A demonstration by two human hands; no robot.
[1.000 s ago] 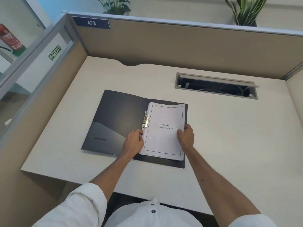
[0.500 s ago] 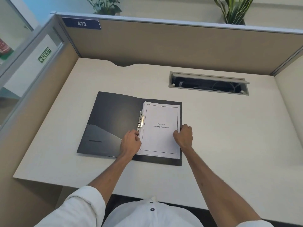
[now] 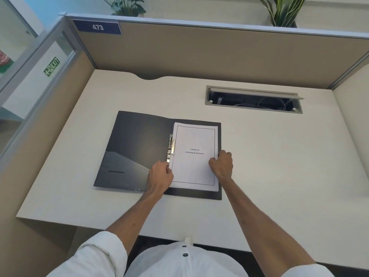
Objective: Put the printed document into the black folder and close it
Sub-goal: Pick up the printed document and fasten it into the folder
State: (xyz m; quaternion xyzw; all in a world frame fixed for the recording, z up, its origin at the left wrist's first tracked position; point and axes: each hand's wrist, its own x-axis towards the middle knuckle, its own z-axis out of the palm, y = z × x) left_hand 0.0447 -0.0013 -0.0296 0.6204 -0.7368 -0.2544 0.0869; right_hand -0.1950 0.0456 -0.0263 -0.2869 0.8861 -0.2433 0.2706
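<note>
The black folder (image 3: 137, 148) lies open and flat on the desk, its left flap bare with a corner pocket. The printed document (image 3: 194, 156), a white stack titled "Chapter 6", lies flat on the right flap beside the metal spine clip (image 3: 171, 146). My left hand (image 3: 159, 175) rests at the document's lower left edge, fingers curled against the paper just below the clip. My right hand (image 3: 221, 163) is curled at the document's right edge, fingers on the paper. Whether either hand pinches the sheets or only presses them is not clear.
The beige desk (image 3: 269, 156) is enclosed by tan partition walls. An open cable slot (image 3: 253, 99) with wires sits at the back right. Two plants (image 3: 283, 11) stand behind the partition. A glass panel with an exit sign (image 3: 51, 66) is at the left.
The document's raised top edge has settled flat onto the right flap. Both hands stay at its left and right edges with little movement; the camera view shifted slightly.
</note>
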